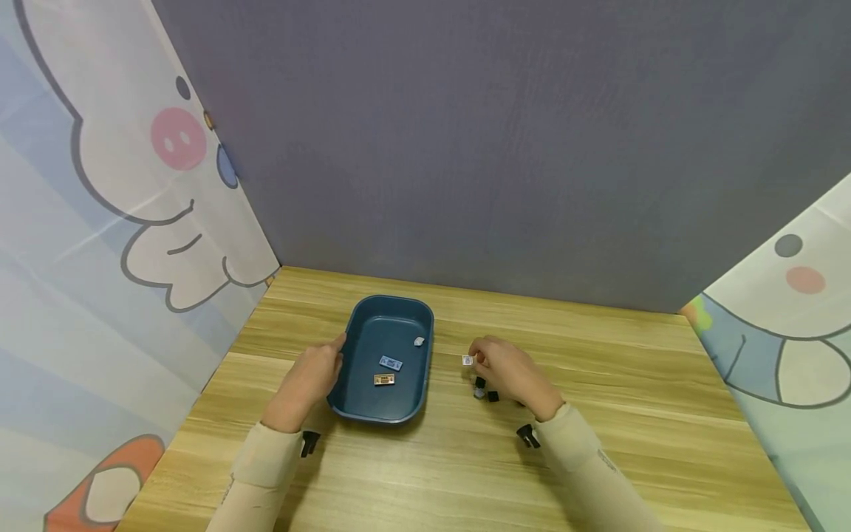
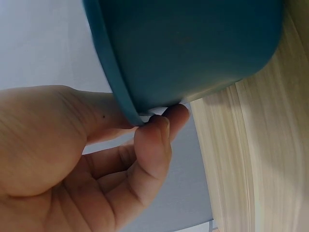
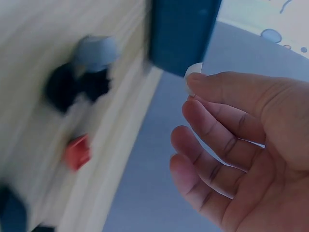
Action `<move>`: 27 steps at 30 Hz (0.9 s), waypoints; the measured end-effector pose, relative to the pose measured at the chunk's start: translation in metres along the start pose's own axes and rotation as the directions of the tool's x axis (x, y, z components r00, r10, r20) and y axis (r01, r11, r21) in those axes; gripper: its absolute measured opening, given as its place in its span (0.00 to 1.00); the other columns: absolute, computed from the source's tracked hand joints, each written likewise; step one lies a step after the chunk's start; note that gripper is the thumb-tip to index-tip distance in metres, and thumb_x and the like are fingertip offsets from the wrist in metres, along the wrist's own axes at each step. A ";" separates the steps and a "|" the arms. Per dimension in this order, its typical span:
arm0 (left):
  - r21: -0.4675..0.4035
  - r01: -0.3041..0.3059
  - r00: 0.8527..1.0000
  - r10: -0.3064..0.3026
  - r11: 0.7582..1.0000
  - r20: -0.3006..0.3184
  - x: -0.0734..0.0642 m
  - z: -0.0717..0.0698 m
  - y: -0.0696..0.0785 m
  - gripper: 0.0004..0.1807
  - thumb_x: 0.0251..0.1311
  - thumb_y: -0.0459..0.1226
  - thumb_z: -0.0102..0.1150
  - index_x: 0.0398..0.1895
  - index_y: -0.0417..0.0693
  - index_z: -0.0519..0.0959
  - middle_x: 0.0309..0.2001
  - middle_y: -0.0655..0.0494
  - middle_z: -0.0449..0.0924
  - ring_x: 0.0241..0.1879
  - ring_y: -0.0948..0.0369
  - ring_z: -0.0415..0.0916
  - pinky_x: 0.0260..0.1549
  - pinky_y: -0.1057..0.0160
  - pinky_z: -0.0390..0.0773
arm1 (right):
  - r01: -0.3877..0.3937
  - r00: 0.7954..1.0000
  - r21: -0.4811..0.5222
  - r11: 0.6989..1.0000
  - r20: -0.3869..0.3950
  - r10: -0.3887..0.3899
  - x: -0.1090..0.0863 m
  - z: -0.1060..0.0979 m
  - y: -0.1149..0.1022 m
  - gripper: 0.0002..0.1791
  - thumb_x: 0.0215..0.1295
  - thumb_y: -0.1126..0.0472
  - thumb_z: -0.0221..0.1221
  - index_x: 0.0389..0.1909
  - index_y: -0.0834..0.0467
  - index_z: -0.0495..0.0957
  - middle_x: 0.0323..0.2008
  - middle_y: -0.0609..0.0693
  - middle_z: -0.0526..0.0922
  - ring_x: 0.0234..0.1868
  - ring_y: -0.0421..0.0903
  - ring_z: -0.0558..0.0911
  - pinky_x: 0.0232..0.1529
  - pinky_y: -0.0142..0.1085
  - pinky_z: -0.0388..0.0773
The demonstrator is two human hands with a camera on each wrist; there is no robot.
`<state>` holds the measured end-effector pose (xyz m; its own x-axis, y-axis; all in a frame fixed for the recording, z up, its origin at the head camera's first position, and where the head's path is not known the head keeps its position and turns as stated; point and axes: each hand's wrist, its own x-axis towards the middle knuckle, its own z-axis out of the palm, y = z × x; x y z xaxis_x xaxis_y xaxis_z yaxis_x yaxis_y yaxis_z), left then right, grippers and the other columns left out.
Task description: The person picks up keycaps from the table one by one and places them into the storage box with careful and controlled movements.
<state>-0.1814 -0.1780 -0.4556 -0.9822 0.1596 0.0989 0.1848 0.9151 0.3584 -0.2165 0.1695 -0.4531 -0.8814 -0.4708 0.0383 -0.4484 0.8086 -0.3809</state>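
Observation:
My left hand [image 1: 306, 383] grips the left rim of a dark blue rectangular tray [image 1: 428, 369]. In the left wrist view, the thumb and fingers [image 2: 153, 145] pinch that rim. A small flat white piece with a printed mark [image 1: 467, 360] is pinched between the thumb and index finger of my right hand [image 1: 510, 369], to the right of the tray. Inside the tray lie a blue printed tile [image 1: 391, 363], an orange printed tile [image 1: 384, 379] and a small white piece [image 1: 419, 341].
Below the right hand, small black pieces [image 1: 493, 397] and a grey piece [image 1: 479, 394] lie on the wooden table [image 1: 425, 484]. A red piece [image 3: 78, 152] shows there in the right wrist view. A grey panel [image 1: 499, 162] stands behind the table, with cartoon-printed cloth [image 1: 86, 295] at the sides.

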 end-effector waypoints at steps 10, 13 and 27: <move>0.003 -0.014 1.000 0.014 1.000 -0.015 -0.001 0.001 0.001 0.23 0.67 0.27 0.57 0.64 0.28 0.72 0.46 0.29 0.81 0.38 0.41 0.83 0.35 0.47 0.83 | 0.100 0.995 -0.027 0.995 -0.009 -0.100 0.023 -0.008 -0.034 0.09 0.67 0.61 0.65 0.46 0.55 0.83 0.37 0.44 0.80 0.36 0.41 0.79 0.36 0.38 0.77; 0.000 -0.011 1.000 0.011 1.000 -0.009 -0.001 0.001 0.002 0.23 0.67 0.27 0.56 0.65 0.28 0.72 0.46 0.29 0.81 0.38 0.41 0.83 0.34 0.47 0.83 | 0.118 0.993 -0.021 0.993 -0.012 -0.119 0.028 -0.007 -0.043 0.09 0.66 0.61 0.65 0.46 0.56 0.83 0.37 0.45 0.81 0.37 0.42 0.79 0.37 0.38 0.77; -0.003 -0.006 1.000 0.006 1.000 -0.001 -0.001 -0.003 0.002 0.23 0.67 0.27 0.56 0.65 0.28 0.72 0.46 0.30 0.82 0.37 0.40 0.83 0.33 0.47 0.83 | 0.160 0.987 0.024 0.987 0.014 -0.160 0.044 0.005 -0.071 0.09 0.66 0.60 0.66 0.46 0.56 0.82 0.35 0.43 0.81 0.33 0.39 0.77 0.33 0.34 0.76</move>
<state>-0.1795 -0.1771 -0.4525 -0.9811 0.1647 0.1019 0.1908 0.9130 0.3607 -0.2228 0.0892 -0.4285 -0.7962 -0.5990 0.0855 -0.5797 0.7146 -0.3917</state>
